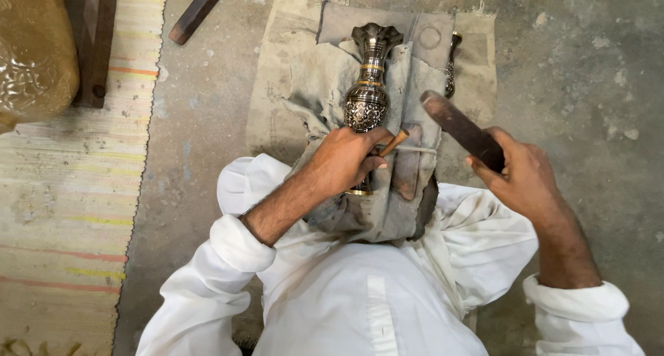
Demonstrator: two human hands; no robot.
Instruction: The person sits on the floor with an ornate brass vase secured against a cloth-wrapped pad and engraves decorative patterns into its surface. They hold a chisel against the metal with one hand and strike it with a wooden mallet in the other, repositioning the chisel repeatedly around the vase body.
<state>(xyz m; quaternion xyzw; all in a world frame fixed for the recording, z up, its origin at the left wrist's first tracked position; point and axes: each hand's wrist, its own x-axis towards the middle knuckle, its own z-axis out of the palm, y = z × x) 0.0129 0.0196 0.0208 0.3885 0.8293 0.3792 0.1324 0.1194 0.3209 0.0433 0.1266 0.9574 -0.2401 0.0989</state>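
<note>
Centre of frame: person sits on a concrete floor (588,65), seen from above, white sleeves and white clothes at the bottom.
Vase: dark engraved metal vase (367,93) with gold bands, lying on its side on grey cloth (408,72), flared mouth toward the top of the frame, foot toward the person, centre of frame.
Left hand: left hand (346,159) closed, gripping a small wooden-handled tool (394,142); fingers rest on the lower body of the vase; tool tip hidden under the fingers, can't tell exactly where it touches.
Right hand: right hand (515,172) closed around the lower end of a dark wooden block (460,129), centre right; block tilts up and left, upper end raised just right of the vase, apart from it.
Cloth: grey, folded, draped over the lap and under the vase, lying on a tan sack mat (266,107) spread on the floor.
Top centre right: small metal piece (452,62) lying on the cloth edge, right of the vase neck, too small to tell what.
Top left: wooden stick (198,11) lying slanted on the floor.
Left edge: striped woven rug (69,190); embossed brass pot (31,48) at the upper left corner, partly cut off; dark wooden frame (97,44) beside it.
</note>
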